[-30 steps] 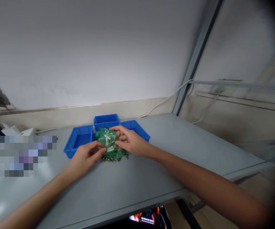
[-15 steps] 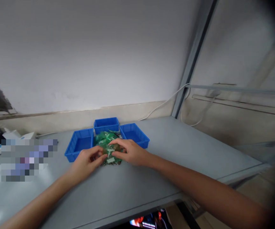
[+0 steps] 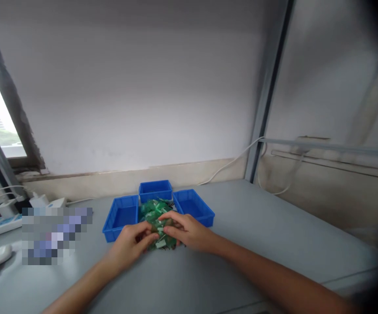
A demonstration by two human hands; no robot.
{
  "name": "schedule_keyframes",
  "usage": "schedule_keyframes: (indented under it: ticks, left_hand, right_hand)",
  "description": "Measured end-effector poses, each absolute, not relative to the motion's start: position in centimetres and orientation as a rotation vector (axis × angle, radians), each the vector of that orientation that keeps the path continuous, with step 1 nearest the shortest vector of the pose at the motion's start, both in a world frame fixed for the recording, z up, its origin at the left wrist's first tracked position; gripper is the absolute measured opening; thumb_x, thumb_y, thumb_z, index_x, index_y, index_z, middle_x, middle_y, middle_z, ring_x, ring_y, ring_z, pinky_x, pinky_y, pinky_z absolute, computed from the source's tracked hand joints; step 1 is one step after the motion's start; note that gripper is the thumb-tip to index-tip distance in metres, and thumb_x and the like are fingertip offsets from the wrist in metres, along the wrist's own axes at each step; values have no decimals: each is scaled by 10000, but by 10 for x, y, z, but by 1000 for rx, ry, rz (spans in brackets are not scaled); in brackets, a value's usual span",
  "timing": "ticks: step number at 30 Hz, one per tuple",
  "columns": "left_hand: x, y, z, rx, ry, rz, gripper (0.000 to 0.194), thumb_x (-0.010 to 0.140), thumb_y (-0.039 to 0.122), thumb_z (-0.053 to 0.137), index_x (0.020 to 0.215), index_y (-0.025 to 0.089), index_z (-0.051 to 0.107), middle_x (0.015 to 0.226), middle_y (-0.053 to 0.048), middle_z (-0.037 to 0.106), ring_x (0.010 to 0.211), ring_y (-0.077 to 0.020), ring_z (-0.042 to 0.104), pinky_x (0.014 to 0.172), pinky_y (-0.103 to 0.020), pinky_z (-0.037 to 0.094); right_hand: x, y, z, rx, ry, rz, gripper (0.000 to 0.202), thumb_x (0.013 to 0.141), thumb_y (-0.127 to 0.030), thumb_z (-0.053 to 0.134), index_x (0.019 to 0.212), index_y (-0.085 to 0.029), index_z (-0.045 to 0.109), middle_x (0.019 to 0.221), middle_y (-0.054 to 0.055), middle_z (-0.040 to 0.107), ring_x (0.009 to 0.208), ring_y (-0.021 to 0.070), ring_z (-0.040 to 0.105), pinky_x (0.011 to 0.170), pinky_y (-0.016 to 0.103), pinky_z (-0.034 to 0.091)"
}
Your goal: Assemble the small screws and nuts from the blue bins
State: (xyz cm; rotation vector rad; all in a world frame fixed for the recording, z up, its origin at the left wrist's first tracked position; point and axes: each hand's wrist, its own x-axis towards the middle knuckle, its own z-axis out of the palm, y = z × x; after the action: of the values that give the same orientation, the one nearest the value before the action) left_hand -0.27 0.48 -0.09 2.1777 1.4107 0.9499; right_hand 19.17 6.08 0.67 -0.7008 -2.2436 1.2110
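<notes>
green plastic film [image 3: 150, 209] lies heaped on the worktop [image 3: 248, 222] among three blue bins [image 3: 109, 235]; my left hand [image 3: 132, 242] and right hand [image 3: 190, 232] touch it, fingers half-curled, grip unclear; i'm apparently picking through, next needing a light pinch.

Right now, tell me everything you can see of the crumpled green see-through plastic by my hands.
The crumpled green see-through plastic looks thin and shiny, bunched in a heap on the grey tabletop. Small pale rectangular pieces show at its near side; whether inside or on top, I can't tell. It sits between two rectangular blue plastic bins, in front of a third bin. Your left hand and right hand seem to touch it.
</notes>
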Motion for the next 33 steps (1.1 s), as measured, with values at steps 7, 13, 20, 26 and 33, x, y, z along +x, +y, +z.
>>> schedule_keyframes:
  ticks: [7,13,20,26,33]
  left_hand:
    - [-2,4,0,2207,1398,981,292,827,333,452,583,176,427,493,49,455,486,-95,430,494,-201,327]
    - [-3,6,-2,2242,1391,994,299,822,326,455,568,174,419,497,47,452,488,-94,414,490,-197,313]
    - [-4,4,-1,2234,1400,1010,296,837,323,461,582,174,444,493,47,482,484,-93,436,489,-192,331]
    - [-4,4,-1,2298,1393,1013,297,842,315,463,584,168,465,494,46,483,482,-88,432,485,-187,340]
    - [-6,5,-5,2393,1430,870,246,846,329,486,692,155,566,555,39,515,505,-82,446,491,-177,345]
  right_hand:
    - [189,67,0,-655,-2115,1433,361,768,-352,588,1082,-191,510,723,-14,564,577,88,544,538,231,478]
    - [190,67,1,-669,-2126,1465,226,748,-343,612,868,-156,567,675,-12,564,583,83,537,554,223,470]
    - [192,67,4,-669,-2155,1515,330,796,-447,542,897,-137,586,737,22,583,572,84,560,555,232,480]
    - [189,66,1,-691,-2165,1587,321,825,-426,501,854,-121,598,770,57,634,647,99,590,596,233,494]
    - [193,66,4,-680,-2265,1478,236,806,-342,537,873,-133,622,776,43,635,633,98,573,605,239,489]
